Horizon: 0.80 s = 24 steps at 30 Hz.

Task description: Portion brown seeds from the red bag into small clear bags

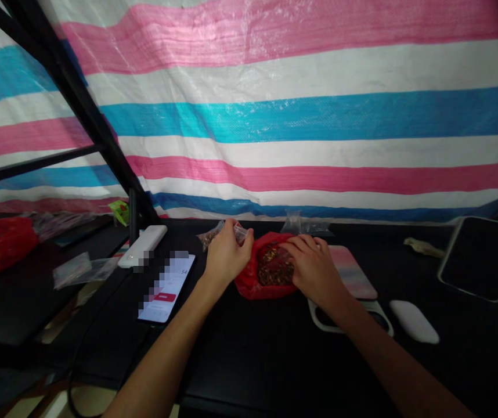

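Between my hands an open red plastic bag (pixel 270 293) rests on the black tabletop, its mouth facing up. Inside it lie many small brown, seed-like pieces (pixel 274 271); I cannot make out their exact kind. My left hand (pixel 227 255), by the bag's left rim, is closed on a small clear plastic bag (pixel 208 238) that holds some brown pieces at its far end. The fingers of my right hand (pixel 316 267) are bent over the red bag's right rim and grip it. Its fingertips are partly hidden.
Left are a lit phone (pixel 166 290), a white power strip (pixel 143 247), clear bags (pixel 83 270) and another red bag (pixel 0 247). Right are a pink-topped device (pixel 353 270), a white mouse-shaped object (pixel 414 321) and a dark-screened device (pixel 484 258). Striped sheeting (pixel 301 122) hangs behind.
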Available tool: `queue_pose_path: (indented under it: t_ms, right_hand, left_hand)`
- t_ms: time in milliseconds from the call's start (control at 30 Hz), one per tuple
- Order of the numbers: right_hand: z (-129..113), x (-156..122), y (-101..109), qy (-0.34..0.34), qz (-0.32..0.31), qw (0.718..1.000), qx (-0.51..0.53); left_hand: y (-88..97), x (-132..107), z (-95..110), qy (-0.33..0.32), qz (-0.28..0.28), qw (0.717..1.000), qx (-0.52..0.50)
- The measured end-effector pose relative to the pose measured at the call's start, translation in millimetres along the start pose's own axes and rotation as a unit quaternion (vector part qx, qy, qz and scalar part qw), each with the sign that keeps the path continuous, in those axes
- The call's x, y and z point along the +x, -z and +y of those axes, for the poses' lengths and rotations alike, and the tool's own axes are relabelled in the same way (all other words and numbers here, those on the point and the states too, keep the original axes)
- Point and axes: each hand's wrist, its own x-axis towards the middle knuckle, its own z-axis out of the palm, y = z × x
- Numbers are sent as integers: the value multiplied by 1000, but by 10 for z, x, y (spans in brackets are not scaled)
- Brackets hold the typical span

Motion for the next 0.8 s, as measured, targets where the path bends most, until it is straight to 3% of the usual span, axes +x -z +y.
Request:
queue_pose_path:
  t_ms: [100,167,300,400,533,633,800]
  right_hand:
    - [17,14,65,-10,13,1000,12]
    - [10,29,107,6,-16,997,73]
    - [-33,18,108,33,-107,972,206]
    - [-78,-6,89,19,-118,968,222]
    - [-129,-5,131,22,-140,970,198]
    - [-142,2,155,21,-150,976,159]
    - [-144,-3,95,-6,-149,982,117]
  left_hand:
    - [57,12,44,30,38,999,-5]
    - [83,30,30,50,12,998,-23]
    - [113,55,-113,86,-149,982,-84]
    - [156,44,-217,98,-289,945,-118]
    - [195,-1,-237,79,-382,912,-124]
    - [152,-36,-226,46,-404,904,-136]
    - [38,-57,-241,-9,-374,913,-161]
